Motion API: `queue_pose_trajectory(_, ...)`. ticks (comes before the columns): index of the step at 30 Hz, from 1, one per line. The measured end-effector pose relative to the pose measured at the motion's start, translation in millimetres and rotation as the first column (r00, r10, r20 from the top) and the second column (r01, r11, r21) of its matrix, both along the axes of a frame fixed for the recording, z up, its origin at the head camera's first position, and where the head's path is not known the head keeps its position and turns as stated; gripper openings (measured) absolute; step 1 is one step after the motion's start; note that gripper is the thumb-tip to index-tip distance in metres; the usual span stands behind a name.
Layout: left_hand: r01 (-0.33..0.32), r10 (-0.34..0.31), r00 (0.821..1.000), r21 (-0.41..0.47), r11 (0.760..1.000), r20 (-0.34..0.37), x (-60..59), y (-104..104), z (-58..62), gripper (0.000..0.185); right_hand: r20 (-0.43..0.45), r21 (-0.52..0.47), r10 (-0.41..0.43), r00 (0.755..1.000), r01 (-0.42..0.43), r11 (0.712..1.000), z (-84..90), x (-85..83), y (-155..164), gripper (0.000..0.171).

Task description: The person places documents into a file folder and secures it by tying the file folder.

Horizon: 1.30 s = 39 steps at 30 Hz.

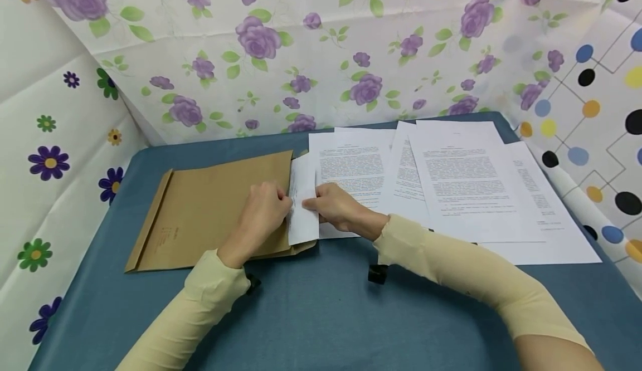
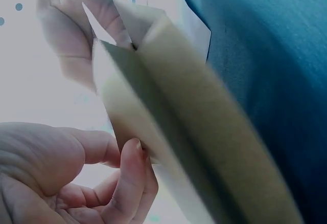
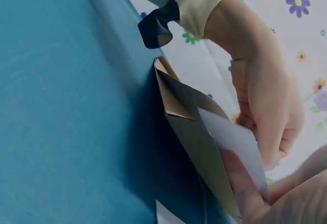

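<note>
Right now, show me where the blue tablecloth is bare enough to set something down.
Free: the near strip of blue tablecloth between the sleeved forearms, and the patch left of the brown paper envelope. Crowded: the right side, under overlapping white printed sheets.

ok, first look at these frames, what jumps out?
Both hands meet mid-table at the open end of a brown envelope: the left hand holds the envelope's mouth while the right hand pinches a white sheet sticking out of it. To the right, printed pages lie fanned across the blue tablecloth. Floral sheets wall in the scene behind.
</note>
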<state>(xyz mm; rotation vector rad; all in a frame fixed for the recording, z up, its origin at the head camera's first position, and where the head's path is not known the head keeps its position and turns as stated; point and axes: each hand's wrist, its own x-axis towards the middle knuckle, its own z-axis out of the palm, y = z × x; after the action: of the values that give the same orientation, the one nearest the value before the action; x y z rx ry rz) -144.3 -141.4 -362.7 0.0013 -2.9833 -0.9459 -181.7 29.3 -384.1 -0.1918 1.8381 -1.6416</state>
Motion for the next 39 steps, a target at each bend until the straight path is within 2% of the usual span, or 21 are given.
queue_pose_trajectory(4,-0.019,0.019,0.999,0.004,1.000,0.030,0.6,-3,0.7,0.037,0.020,0.053,0.076,0.997,-0.077,0.996,0.7,-10.2,1,0.026)
queue_pose_trajectory(8,-0.034,0.034,0.998,0.006,0.999,0.051,1.4,-4,1.2,0.027,0.032,0.097,0.077,0.997,-0.080,0.992,1.0,-19.1,7,0.028)
queue_pose_trajectory(16,-0.020,0.021,1.000,-0.001,1.000,0.024,1.3,-2,2.5,0.032,-0.113,0.186,0.063,0.992,-0.042,0.982,-8.1,-19.0,-3,0.027)
queue_pose_trajectory(21,0.003,-0.003,1.000,0.015,1.000,-0.001,1.0,1,3.1,0.037,-0.148,0.169,0.082,0.986,-0.056,0.984,-10.3,-17.8,-13,0.036)
queue_pose_trajectory(25,0.003,-0.003,1.000,0.019,1.000,-0.006,0.9,2,3.8,0.036,-0.154,0.161,0.107,0.982,-0.082,0.984,-9.9,-20.6,-12,0.032)
queue_pose_trajectory(34,-0.007,0.008,1.000,0.018,1.000,-0.010,1.1,1,4.0,0.035,-0.109,0.135,0.066,0.992,-0.051,0.989,-13.0,-28.4,-6,0.028)
queue_pose_trajectory(39,-0.009,0.009,1.000,0.020,1.000,-0.018,2.6,1,4.2,0.034,-0.142,0.116,0.079,0.987,-0.062,0.991,-15.3,-29.2,-14,0.030)
